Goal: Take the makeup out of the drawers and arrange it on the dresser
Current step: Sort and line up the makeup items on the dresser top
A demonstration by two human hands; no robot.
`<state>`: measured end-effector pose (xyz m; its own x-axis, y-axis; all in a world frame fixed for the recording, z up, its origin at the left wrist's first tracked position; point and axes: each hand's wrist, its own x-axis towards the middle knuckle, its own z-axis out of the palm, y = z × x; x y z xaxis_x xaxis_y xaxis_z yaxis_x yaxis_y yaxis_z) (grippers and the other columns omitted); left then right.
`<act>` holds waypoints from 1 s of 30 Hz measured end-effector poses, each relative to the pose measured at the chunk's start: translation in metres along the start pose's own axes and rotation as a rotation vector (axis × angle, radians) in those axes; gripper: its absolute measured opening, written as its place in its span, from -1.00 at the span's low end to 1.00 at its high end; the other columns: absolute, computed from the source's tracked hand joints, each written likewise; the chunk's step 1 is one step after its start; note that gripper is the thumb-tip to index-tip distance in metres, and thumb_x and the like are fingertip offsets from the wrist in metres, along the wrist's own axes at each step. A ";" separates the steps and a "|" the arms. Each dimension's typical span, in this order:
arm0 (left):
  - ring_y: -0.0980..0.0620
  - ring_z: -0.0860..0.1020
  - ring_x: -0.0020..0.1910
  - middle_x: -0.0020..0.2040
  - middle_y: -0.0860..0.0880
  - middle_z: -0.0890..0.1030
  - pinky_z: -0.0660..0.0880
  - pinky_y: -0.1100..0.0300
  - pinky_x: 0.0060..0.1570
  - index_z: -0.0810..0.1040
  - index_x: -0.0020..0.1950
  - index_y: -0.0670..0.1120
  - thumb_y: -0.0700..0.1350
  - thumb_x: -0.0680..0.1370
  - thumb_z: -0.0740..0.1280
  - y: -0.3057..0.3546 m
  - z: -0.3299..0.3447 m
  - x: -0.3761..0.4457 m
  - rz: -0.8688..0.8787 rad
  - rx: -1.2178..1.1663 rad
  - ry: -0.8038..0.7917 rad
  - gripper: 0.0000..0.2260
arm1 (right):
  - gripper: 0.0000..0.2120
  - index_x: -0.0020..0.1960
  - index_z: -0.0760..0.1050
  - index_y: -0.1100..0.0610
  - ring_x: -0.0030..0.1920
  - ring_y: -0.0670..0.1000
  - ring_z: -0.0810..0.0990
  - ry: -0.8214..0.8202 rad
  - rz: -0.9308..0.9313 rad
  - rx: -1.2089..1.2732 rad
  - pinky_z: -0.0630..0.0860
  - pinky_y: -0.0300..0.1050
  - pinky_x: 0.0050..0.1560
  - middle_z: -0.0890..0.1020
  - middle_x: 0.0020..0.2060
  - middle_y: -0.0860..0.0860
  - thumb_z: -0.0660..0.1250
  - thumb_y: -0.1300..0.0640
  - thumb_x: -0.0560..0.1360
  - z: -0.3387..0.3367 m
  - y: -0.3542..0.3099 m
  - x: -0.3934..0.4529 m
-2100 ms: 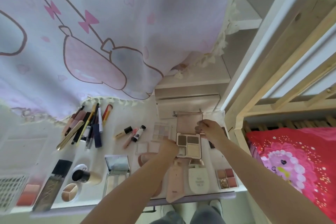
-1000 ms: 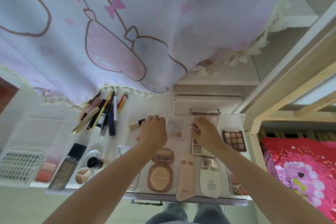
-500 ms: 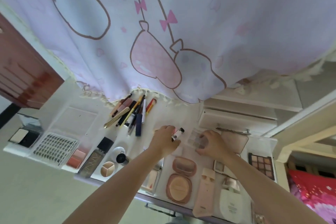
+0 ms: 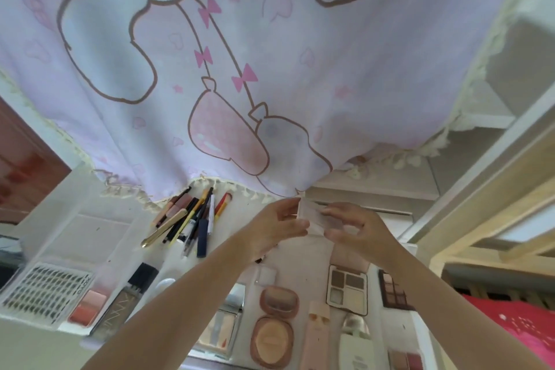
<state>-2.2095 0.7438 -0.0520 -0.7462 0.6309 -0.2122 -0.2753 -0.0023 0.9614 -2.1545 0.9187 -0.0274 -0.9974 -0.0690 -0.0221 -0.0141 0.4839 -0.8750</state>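
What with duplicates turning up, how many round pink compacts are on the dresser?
2: one round pink compact near the front edge, the other just behind it. They may be halves of one open case.

Both hands now lift the clear palette (image 4: 312,218) off the desk (image 4: 240,210); the left hand (image 4: 277,227) no longer holds the small tube.

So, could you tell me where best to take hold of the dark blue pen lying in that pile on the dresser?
Take the dark blue pen at its near end, coming from above and from the person's side. That end sticks out of the pile of pencils onto bare dresser, while its far end lies among the others. A pinch across its narrow barrel should probably lift it without disturbing the rest.
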 end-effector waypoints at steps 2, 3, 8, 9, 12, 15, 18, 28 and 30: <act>0.08 0.61 -0.08 -0.06 0.00 0.65 0.55 0.28 -0.03 0.52 0.08 -0.10 -0.03 0.11 0.48 -0.001 0.003 0.002 0.031 -0.027 0.002 -0.45 | -0.45 0.08 0.50 -0.11 -0.03 -0.45 0.44 0.073 -0.002 0.007 0.24 -0.69 -0.03 0.47 -0.04 -0.34 0.30 -0.20 0.10 0.003 -0.001 -0.007; 0.05 0.60 -0.07 -0.03 -0.06 0.62 0.54 0.25 0.00 0.50 0.12 -0.14 -0.04 0.13 0.46 -0.001 0.005 0.001 0.046 -0.033 -0.002 -0.43 | -0.41 0.10 0.47 -0.10 -0.02 -0.42 0.43 0.104 -0.008 0.016 0.24 -0.69 -0.02 0.45 -0.05 -0.35 0.26 -0.21 0.08 0.005 -0.001 -0.011; 0.08 0.64 -0.12 -0.11 0.00 0.66 0.58 0.29 -0.11 0.47 0.19 -0.27 -0.12 0.10 0.54 -0.010 0.008 -0.005 0.029 -0.073 -0.035 -0.30 | -0.68 -0.20 0.55 -0.24 -0.18 -0.39 0.52 0.141 0.039 0.140 0.46 -0.48 -0.10 0.54 -0.28 -0.37 0.35 0.22 0.42 0.008 0.002 -0.018; 0.10 0.64 -0.13 -0.13 0.02 0.67 0.58 0.30 -0.13 0.49 0.16 -0.22 -0.15 0.12 0.48 -0.011 0.009 -0.007 0.025 -0.063 -0.034 -0.39 | -0.61 -0.24 0.55 -0.22 -0.23 -0.39 0.55 0.155 0.073 0.205 0.47 -0.51 -0.18 0.56 -0.32 -0.37 0.29 0.30 0.46 0.006 0.002 -0.019; 0.10 0.65 -0.13 -0.11 -0.01 0.66 0.59 0.30 -0.15 0.51 0.10 -0.12 -0.18 0.16 0.43 -0.012 0.011 -0.011 0.027 -0.103 -0.029 -0.50 | -0.65 -0.21 0.57 -0.11 -0.24 -0.33 0.60 0.128 0.118 0.251 0.50 -0.49 -0.18 0.62 -0.28 -0.29 0.23 0.32 0.49 0.001 0.002 -0.020; 0.10 0.66 -0.14 -0.07 -0.03 0.65 0.60 0.30 -0.16 0.51 0.11 -0.13 -0.32 0.26 0.40 -0.010 0.010 -0.015 -0.021 -0.157 -0.034 -0.57 | -0.76 -0.06 0.59 0.12 -0.12 0.01 0.61 0.143 0.189 0.357 0.57 -0.19 -0.06 0.63 -0.15 0.04 0.14 0.24 0.55 0.001 0.003 -0.017; 0.20 0.64 -0.20 -0.03 -0.01 0.59 0.59 0.32 -0.11 0.41 0.25 -0.17 -0.54 0.42 0.25 -0.012 0.005 -0.016 -0.093 0.020 0.053 -0.52 | -0.71 0.01 0.55 0.13 -0.17 0.00 0.59 0.141 0.223 0.374 0.57 -0.30 -0.20 0.62 -0.15 0.10 0.05 0.13 0.59 -0.002 0.013 -0.012; 0.05 0.53 0.04 0.14 -0.13 0.56 0.52 0.28 0.05 0.30 0.42 -0.14 -0.39 0.43 0.36 -0.029 -0.004 -0.011 -0.224 0.492 0.134 -0.41 | -0.77 -0.20 0.44 0.10 -0.44 -0.24 0.47 0.110 0.150 -0.188 0.36 -0.47 -0.41 0.57 -0.27 -0.05 0.10 0.17 0.59 0.001 0.035 0.018; 0.05 0.52 0.01 0.11 -0.09 0.54 0.46 0.23 0.15 0.30 0.43 -0.10 -0.32 0.43 0.40 -0.040 -0.005 -0.007 -0.257 0.625 0.127 -0.40 | -0.77 -0.10 0.49 0.24 -0.34 -0.12 0.51 0.056 0.126 -0.327 0.40 -0.39 -0.29 0.61 -0.20 0.05 0.11 0.16 0.59 0.004 0.040 0.025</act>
<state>-2.1966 0.7357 -0.0897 -0.7795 0.4558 -0.4297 -0.0803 0.6076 0.7901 -2.1797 0.9327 -0.0647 -0.9949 0.0522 -0.0857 0.0962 0.7401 -0.6656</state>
